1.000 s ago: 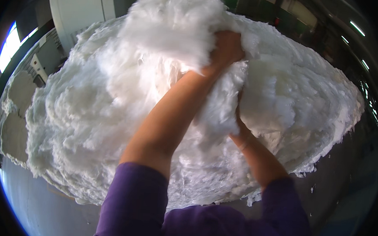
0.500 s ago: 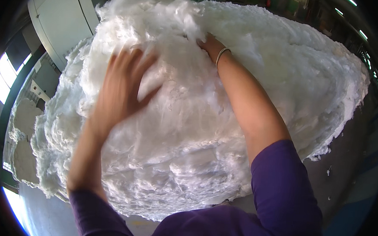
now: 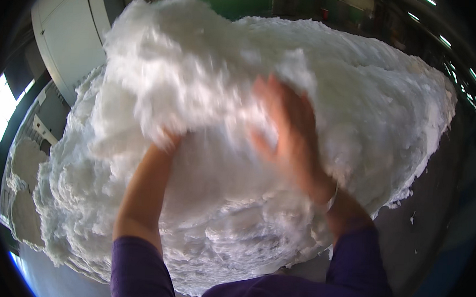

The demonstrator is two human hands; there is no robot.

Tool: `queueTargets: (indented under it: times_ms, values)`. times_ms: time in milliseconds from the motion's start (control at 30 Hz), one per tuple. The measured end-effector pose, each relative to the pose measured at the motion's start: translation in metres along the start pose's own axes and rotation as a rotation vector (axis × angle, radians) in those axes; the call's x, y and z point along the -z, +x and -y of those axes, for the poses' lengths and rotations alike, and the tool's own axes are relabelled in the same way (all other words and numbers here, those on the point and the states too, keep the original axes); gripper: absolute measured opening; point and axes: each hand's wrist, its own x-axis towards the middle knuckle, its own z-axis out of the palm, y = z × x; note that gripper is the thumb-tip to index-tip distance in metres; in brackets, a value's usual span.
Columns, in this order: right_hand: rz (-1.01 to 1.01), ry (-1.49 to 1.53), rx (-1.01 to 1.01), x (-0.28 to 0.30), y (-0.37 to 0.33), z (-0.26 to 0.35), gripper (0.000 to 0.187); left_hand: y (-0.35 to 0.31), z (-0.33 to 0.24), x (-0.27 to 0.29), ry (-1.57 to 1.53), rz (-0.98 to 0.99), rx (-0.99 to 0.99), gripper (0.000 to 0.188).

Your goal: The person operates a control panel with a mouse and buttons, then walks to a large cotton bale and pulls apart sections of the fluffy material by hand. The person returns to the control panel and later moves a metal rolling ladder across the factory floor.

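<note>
A big heap of white fluffy fibre wadding (image 3: 234, 218) fills the middle of the view, with a loose raised clump (image 3: 161, 64) on top. My left hand (image 3: 171, 138) is sunk under the near edge of that clump; its fingers are hidden in the fibre. To the right of it my right hand (image 3: 290, 132) is blurred by motion, its thumb held apart from the fingers, by the clump's right side. I see nothing held in it. A thin bracelet (image 3: 332, 195) circles the right wrist.
A pale cabinet (image 3: 66, 32) stands at the far left, beyond the heap. White lumps lie along the left edge near a bright window (image 3: 2, 106). Grey floor (image 3: 423, 217) with scattered fibre tufts shows at the right. A green wall panel (image 3: 240, 2) is at the back.
My left hand has gone from spread on top to buried in the fibre. My right hand has come out of the fibre and nearer to me. The clump has risen and spread.
</note>
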Motion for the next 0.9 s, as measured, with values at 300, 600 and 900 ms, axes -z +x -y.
queueTargets:
  times_ms: [300, 600, 900]
  values:
    - [-0.022, 0.431, -0.424, -0.231, 0.089, -0.093, 0.059, 0.158, 0.073, -0.059, 0.037, -0.089, 0.239, 0.025]
    - [0.078, -0.643, -0.034, -0.316, 0.24, -0.305, 0.023, -0.052, 0.039, -0.051, -0.085, 0.828, 0.546, 0.053]
    - [0.466, -0.022, 0.313, -0.209, 0.173, -0.119, 0.054, -0.069, 0.052, -0.086, -0.064, 0.624, 0.47, 0.049]
